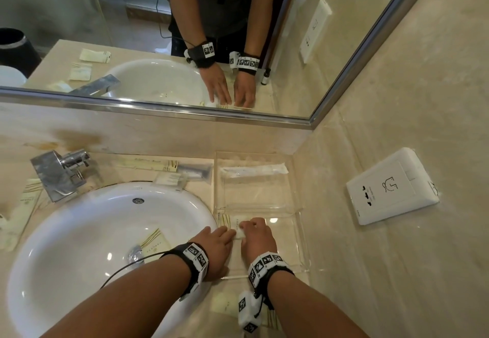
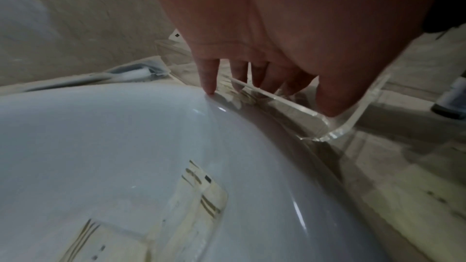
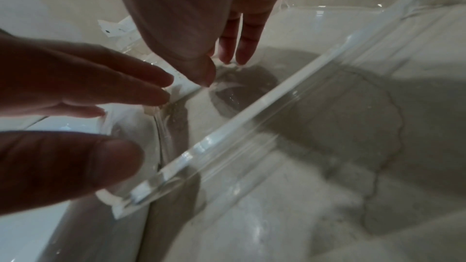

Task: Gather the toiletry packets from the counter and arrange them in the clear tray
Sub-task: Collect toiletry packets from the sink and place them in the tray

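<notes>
Both hands sit low over the near end of the clear tray (image 1: 296,206), fingers nearly straight and spread, pressing down on a cream packet (image 1: 232,222) with gold stripes rather than clutching it. From the head view the left hand (image 1: 215,247) comes in from the basin side and the right hand (image 1: 258,237) meets it fingertip to fingertip over the packet's white end. At the left wrist, the fingers (image 2: 209,79) point down, one tip touching the edge of the white sink (image 1: 79,245). At the right wrist, the thumb and fingers (image 3: 242,43) hang loose just above the tray floor; neither hand curls round anything.

Farther back in the tray lies a long clear-wrapped packet (image 1: 254,171). On the counter (image 1: 330,298) behind the basin rest more packets (image 1: 169,172), another lies inside the sink bowl (image 1: 156,242), and a few sit to the left of the chrome faucet (image 1: 60,176). A white wall socket panel (image 1: 391,185) is on the right wall, and the mirror (image 1: 158,33) above repeats the hands.
</notes>
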Demonstrator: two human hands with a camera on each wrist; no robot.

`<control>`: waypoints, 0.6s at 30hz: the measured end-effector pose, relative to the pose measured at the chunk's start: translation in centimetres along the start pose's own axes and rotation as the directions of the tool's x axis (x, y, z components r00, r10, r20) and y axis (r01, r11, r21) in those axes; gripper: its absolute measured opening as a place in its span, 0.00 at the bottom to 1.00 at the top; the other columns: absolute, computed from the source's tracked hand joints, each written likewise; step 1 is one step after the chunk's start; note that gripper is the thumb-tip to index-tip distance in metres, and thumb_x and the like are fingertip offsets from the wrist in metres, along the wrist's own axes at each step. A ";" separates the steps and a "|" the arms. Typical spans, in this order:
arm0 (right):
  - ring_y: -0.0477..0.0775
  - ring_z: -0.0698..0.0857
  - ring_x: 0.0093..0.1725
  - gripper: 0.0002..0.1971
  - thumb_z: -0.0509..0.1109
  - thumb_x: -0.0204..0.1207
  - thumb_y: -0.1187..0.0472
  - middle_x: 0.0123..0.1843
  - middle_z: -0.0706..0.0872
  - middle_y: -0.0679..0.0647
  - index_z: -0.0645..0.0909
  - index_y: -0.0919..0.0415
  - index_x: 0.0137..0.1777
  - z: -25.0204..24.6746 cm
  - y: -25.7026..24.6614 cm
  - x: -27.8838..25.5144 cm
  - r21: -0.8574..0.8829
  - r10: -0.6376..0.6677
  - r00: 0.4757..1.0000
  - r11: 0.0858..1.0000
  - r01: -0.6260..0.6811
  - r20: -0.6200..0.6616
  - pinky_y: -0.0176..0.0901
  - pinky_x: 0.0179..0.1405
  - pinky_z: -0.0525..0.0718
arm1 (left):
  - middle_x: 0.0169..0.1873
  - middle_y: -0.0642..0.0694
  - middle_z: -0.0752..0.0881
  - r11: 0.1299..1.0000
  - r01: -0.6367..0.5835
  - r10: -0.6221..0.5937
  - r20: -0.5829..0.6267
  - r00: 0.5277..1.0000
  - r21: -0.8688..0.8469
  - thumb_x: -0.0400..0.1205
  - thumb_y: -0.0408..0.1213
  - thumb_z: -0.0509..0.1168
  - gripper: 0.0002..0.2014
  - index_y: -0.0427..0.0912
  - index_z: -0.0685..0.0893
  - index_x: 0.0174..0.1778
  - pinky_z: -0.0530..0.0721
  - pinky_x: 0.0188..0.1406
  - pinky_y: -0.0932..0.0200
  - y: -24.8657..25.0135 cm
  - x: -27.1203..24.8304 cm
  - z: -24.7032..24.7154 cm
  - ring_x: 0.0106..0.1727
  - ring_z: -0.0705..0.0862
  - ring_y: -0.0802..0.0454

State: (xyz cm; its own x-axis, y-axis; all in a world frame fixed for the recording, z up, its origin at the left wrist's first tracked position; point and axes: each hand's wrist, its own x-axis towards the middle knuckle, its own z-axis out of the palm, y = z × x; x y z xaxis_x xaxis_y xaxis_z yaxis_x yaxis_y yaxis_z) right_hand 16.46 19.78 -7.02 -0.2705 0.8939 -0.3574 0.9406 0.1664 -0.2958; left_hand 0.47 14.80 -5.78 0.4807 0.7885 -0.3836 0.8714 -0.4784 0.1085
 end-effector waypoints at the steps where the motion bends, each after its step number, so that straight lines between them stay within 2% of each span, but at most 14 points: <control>1: 0.53 0.76 0.67 0.24 0.66 0.80 0.65 0.73 0.72 0.50 0.77 0.45 0.74 -0.1 -0.1 -0.1 0.000 0.001 1.000 1.000 -0.001 -0.001 0.41 0.62 0.79 | 0.83 0.41 0.59 1.000 -0.003 0.003 -0.010 1.000 -0.009 0.81 0.59 0.59 0.38 0.34 0.69 0.80 0.71 0.72 0.40 -0.1 -0.1 -0.1 0.81 0.60 0.41; 7: 0.51 0.75 0.69 0.22 0.67 0.80 0.59 0.73 0.72 0.47 0.78 0.44 0.73 -1.1 -1.4 -0.7 0.002 0.012 0.999 1.000 -0.012 -0.052 0.42 0.61 0.80 | 0.83 0.42 0.60 0.998 0.031 -0.034 -0.049 0.998 -0.063 0.82 0.56 0.60 0.35 0.35 0.68 0.80 0.70 0.76 0.41 -1.5 -1.8 -1.3 0.84 0.57 0.41; 11: 0.51 0.73 0.71 0.23 0.67 0.79 0.59 0.74 0.72 0.47 0.78 0.44 0.73 -2.1 -3.0 -0.6 0.014 -0.019 0.998 1.000 0.020 -0.063 0.44 0.64 0.80 | 0.85 0.43 0.58 0.972 0.162 -0.171 -0.037 0.985 -0.171 0.83 0.53 0.59 0.32 0.38 0.68 0.80 0.68 0.79 0.44 -3.2 -3.8 -2.9 0.85 0.57 0.42; 14: 0.52 0.73 0.72 0.25 0.66 0.77 0.60 0.75 0.71 0.47 0.78 0.44 0.74 -2.7 -4.8 -0.4 0.021 -0.056 0.997 0.998 0.057 -0.053 0.46 0.65 0.79 | 0.86 0.45 0.55 0.903 0.327 -0.344 -0.011 0.939 -0.279 0.84 0.53 0.58 0.33 0.42 0.62 0.84 0.66 0.81 0.45 -5.4 -5.6 -3.1 0.86 0.53 0.43; 18: 0.53 0.73 0.71 0.25 0.66 0.76 0.58 0.75 0.71 0.47 0.77 0.45 0.75 -2.9 -8.3 0.1 0.027 -0.114 0.992 0.993 0.116 -0.045 0.48 0.64 0.81 | 0.86 0.46 0.55 0.768 0.506 -0.532 0.050 0.846 -0.393 0.84 0.54 0.58 0.34 0.48 0.58 0.85 0.67 0.80 0.44 -9.2 -8.7 -3.0 0.85 0.55 0.42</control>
State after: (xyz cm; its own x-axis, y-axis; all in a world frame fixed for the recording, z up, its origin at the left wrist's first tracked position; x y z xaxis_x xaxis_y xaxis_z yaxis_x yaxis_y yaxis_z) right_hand 9.23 19.69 -2.06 -0.3670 0.8868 -0.2810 0.8970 0.2573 -0.3593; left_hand -11.49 13.48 -0.71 -0.0616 0.9018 -0.4277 0.9507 0.1836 0.2500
